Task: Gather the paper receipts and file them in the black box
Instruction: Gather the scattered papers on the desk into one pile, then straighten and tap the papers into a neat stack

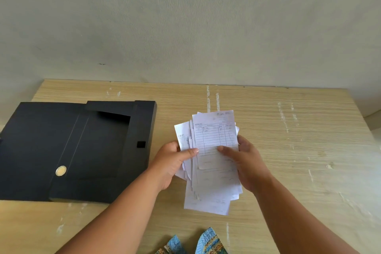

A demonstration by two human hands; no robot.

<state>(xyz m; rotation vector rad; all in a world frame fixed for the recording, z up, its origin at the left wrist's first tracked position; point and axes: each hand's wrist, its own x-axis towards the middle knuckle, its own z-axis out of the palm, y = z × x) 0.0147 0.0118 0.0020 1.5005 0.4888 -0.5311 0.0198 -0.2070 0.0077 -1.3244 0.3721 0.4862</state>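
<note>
A loose stack of white paper receipts [214,136] is held over the wooden table, its sheets fanned and uneven. My left hand [171,163] grips the stack's left edge with the thumb on top. My right hand [245,161] grips the right edge, thumb across the ruled top sheet. The black box [78,150] lies on the table to the left of my hands, its flap folded over with a cut-out opening showing a dark inside. A round brass-coloured button [61,170] sits on its front flap.
The wooden table [299,150] runs to a grey wall at the back and has white scuff marks. Blue patterned cloth [208,243] shows at the bottom edge near me.
</note>
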